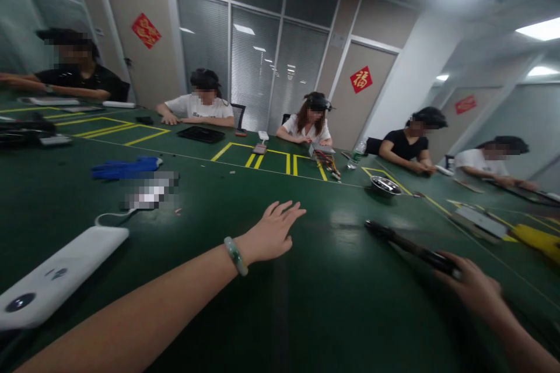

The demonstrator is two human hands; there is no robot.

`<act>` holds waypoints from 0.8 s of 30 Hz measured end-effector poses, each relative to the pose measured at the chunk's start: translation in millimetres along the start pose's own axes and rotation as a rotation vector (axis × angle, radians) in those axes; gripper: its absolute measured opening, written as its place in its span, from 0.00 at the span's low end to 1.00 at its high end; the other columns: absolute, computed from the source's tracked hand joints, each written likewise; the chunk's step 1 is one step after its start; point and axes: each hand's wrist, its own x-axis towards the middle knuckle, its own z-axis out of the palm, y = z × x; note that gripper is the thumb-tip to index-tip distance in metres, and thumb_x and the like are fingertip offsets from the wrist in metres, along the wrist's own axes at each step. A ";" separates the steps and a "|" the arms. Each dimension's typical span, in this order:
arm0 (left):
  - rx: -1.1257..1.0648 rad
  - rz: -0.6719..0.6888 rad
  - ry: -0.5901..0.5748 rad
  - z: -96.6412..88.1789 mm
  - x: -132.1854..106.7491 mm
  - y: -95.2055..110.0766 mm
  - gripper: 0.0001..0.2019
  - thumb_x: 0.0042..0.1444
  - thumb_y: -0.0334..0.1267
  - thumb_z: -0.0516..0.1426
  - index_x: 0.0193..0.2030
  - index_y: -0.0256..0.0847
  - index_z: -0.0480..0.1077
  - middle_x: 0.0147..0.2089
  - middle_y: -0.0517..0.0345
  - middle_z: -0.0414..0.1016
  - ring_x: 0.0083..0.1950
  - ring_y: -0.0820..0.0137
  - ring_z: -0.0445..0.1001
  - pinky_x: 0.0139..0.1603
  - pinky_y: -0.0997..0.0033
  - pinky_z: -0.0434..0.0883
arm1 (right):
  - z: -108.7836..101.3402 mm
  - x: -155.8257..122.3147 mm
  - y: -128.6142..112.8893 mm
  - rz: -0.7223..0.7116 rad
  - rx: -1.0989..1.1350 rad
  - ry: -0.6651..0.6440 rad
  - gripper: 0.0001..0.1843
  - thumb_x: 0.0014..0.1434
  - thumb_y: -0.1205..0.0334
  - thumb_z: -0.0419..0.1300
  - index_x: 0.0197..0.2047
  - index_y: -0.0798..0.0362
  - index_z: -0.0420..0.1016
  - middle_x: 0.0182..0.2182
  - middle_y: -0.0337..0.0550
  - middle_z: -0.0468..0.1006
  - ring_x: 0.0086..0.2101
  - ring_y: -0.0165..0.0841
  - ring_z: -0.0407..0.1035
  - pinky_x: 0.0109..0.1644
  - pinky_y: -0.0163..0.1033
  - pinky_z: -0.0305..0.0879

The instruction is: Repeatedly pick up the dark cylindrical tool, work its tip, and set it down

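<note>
My left hand (269, 233) reaches over the green table with its fingers spread and nothing in them; a pale green bangle sits on that wrist. On the right, my right hand (475, 285) is closed around the thick end of a long black rod-shaped tool (411, 247). Its narrow end points forward and left, toward the middle of the table. Motion blurs this hand and the tool, so the tool's exact kind cannot be made out. To the left of my left hand lie a white power bank (65, 274) with a cable and a blue glove (126, 167).
Beyond my hands are a metal bowl (385, 185), a water bottle (357, 154), a metal box with coloured wires (324, 154) and a black tray (201, 134). A yellow object (538, 240) lies at the right. Several people sit along the far side. Yellow tape marks the table (324, 280).
</note>
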 end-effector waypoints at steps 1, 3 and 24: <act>-0.012 0.000 0.022 2.3 3.3 3.7 0.34 0.59 0.39 0.50 0.70 0.49 0.42 0.73 0.57 0.45 0.73 0.62 0.42 0.71 0.52 0.40 | 4.3 3.8 -12.4 -0.025 0.007 -0.082 0.23 0.53 0.48 0.59 0.51 0.46 0.74 0.47 0.64 0.73 0.48 0.54 0.68 0.45 0.58 0.59; -0.034 -0.018 0.061 8.1 10.4 9.2 0.32 0.61 0.41 0.49 0.70 0.48 0.43 0.73 0.56 0.46 0.73 0.62 0.43 0.71 0.52 0.41 | 19.1 12.3 -54.9 -0.130 0.059 -0.141 0.29 0.50 0.48 0.61 0.55 0.44 0.69 0.51 0.53 0.72 0.52 0.51 0.65 0.52 0.57 0.56; 0.005 0.035 -0.011 20.3 16.5 -2.5 0.34 0.54 0.43 0.59 0.66 0.48 0.52 0.65 0.52 0.61 0.60 0.59 0.65 0.59 0.60 0.64 | 55.0 -37.4 -295.7 -0.476 -0.134 -0.219 0.17 0.53 0.62 0.67 0.45 0.54 0.70 0.45 0.53 0.69 0.47 0.46 0.65 0.50 0.48 0.60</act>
